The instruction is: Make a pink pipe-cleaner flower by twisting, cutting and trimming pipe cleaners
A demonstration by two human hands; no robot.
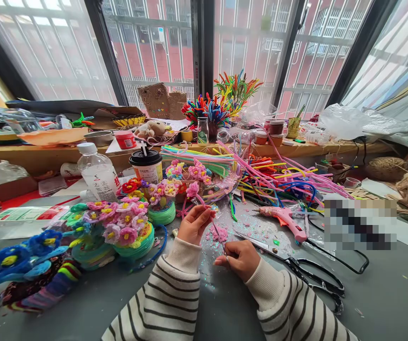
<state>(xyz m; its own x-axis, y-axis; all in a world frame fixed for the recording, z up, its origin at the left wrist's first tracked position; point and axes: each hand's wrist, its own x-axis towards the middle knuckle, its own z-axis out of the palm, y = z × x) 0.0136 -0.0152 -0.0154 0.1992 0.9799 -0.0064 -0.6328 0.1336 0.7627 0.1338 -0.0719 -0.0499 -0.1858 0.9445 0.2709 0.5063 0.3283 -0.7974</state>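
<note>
My left hand (194,223) is raised over the grey table, thumb and fingertips pinched on a small, pale fuzzy piece (215,208) whose shape is mostly hidden. To its right, my right hand (241,259) is closed around a thin metal tool that looks like small scissors (220,234). Their tips point up toward the left fingertips. Below lies a heap of pink fluff trimmings (211,233) among scattered glitter. Large black-handled scissors (289,259) lie just right of my right hand, with a pink glue gun (285,220) behind them.
Pipe-cleaner flower pots (134,241) crowd the left, with blue flowers (12,260) nearest me. A plastic bottle (99,175) and lidded cup (147,166) stand behind. Loose pink pipe cleaners (278,175) spread across the back, below a cluttered wooden ledge (171,148). The glue gun's cord (342,265) loops right.
</note>
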